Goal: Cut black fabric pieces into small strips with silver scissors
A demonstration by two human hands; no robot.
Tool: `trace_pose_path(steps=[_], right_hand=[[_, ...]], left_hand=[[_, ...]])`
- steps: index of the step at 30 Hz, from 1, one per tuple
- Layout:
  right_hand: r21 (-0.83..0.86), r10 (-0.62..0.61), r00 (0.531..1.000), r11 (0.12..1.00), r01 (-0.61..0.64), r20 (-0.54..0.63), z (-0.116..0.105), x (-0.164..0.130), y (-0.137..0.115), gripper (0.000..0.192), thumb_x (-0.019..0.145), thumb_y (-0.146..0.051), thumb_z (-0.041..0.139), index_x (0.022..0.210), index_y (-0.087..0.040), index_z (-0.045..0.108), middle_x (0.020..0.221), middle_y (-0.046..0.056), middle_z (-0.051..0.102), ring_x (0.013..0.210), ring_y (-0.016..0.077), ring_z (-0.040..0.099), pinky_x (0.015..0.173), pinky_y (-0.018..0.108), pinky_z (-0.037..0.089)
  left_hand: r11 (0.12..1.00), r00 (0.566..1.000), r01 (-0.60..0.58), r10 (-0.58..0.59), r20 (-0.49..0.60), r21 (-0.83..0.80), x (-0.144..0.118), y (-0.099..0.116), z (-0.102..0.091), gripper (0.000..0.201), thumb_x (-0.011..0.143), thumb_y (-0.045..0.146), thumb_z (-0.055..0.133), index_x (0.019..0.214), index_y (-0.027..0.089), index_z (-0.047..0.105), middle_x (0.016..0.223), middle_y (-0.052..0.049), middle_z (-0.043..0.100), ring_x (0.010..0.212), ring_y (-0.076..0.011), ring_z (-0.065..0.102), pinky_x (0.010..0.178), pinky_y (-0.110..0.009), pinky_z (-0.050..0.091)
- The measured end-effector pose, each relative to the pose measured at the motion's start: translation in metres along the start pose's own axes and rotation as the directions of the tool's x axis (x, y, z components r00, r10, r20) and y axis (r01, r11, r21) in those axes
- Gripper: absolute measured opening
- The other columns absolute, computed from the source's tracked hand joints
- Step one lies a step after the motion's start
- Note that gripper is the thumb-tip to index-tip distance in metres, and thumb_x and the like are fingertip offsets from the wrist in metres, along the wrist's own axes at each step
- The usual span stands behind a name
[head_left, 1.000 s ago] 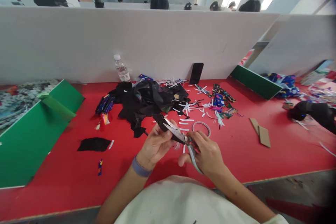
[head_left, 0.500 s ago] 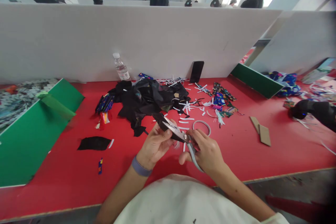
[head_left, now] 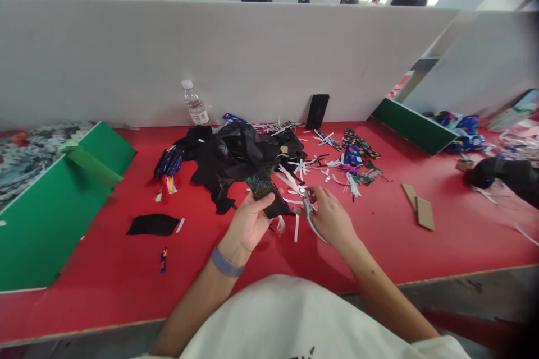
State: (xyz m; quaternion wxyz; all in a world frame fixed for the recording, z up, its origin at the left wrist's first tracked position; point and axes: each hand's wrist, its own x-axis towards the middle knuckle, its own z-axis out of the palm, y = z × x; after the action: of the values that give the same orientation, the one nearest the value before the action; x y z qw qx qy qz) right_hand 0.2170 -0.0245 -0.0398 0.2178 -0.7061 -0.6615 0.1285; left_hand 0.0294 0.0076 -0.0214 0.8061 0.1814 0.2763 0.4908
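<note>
Between thumb and fingers, my left hand (head_left: 251,220) pinches a dark patterned piece of fabric (head_left: 266,193). My right hand (head_left: 330,216) grips the grey handles of a pair of scissors (head_left: 302,193), whose blades point up and left, just right of the fabric. Behind my hands lies a heap of black fabric (head_left: 236,151). White strips (head_left: 296,228) are scattered under and around the scissors. To the left, a flat black fabric piece (head_left: 152,224) rests on the red table, with a small blue patterned scrap (head_left: 163,259) nearer to me.
A plastic bottle (head_left: 196,105) and a phone (head_left: 317,111) stand against the white partition (head_left: 252,61). Green boards (head_left: 50,224) flank the table. Bundled patterned strips (head_left: 169,161) lie left, cardboard pieces (head_left: 425,213) right. At far right, a person's dark sleeve (head_left: 511,176) reaches in.
The scissors have come away from the fabric to the right, their blades no longer across it. My left hand has turned the fabric, so its patterned face now shows.
</note>
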Motion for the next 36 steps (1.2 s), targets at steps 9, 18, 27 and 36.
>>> trace_pose_path(steps=[9,18,27,36], right_hand=[[-0.047,-0.066,0.962,0.996,0.081,0.266,0.025,0.009,0.018,0.051,0.069,-0.018,0.069,0.119,-0.014,0.060,0.098,0.014,0.063,0.093,0.0274,0.060,0.077,0.032,0.041],[0.409,-0.121,0.980,0.912,0.045,0.161,0.012,0.011,-0.016,0.033,0.086,-0.045,0.053,0.105,-0.019,0.064,0.105,0.008,0.067,0.098,0.0217,0.060,0.082,0.031,0.044],[0.772,-0.136,0.946,0.618,-0.151,0.294,0.044,0.001,-0.031,0.039,0.075,-0.056,0.062,0.077,-0.017,0.059,0.069,-0.001,0.060,0.064,0.0135,0.055,0.062,0.026,0.043],[0.810,-0.311,0.830,0.529,-0.253,0.463,0.067,-0.003,-0.069,0.036,0.070,-0.052,0.070,0.072,-0.017,0.059,0.065,-0.002,0.059,0.062,0.0122,0.053,0.063,0.026,0.042]], left_hand=[[0.999,0.999,0.009,-0.007,-0.049,0.050,0.004,-0.001,-0.008,0.020,0.077,0.012,0.066,0.096,0.015,0.064,0.093,-0.006,0.073,0.089,-0.0176,0.068,0.084,-0.030,0.053],[0.964,0.994,-0.095,0.103,-0.022,0.249,0.003,-0.011,-0.011,0.024,0.075,0.024,0.071,0.095,0.013,0.065,0.092,-0.007,0.071,0.079,-0.0175,0.066,0.072,-0.029,0.052],[0.917,0.976,-0.205,0.219,-0.003,0.342,-0.007,-0.008,-0.031,0.028,0.078,0.042,0.068,0.089,0.016,0.066,0.083,-0.003,0.069,0.083,-0.0177,0.063,0.081,-0.030,0.046],[0.834,0.911,-0.263,0.381,-0.159,0.486,-0.039,0.006,-0.067,0.041,0.072,0.054,0.067,0.082,0.014,0.065,0.077,-0.006,0.068,0.074,-0.0195,0.063,0.072,-0.031,0.048]])
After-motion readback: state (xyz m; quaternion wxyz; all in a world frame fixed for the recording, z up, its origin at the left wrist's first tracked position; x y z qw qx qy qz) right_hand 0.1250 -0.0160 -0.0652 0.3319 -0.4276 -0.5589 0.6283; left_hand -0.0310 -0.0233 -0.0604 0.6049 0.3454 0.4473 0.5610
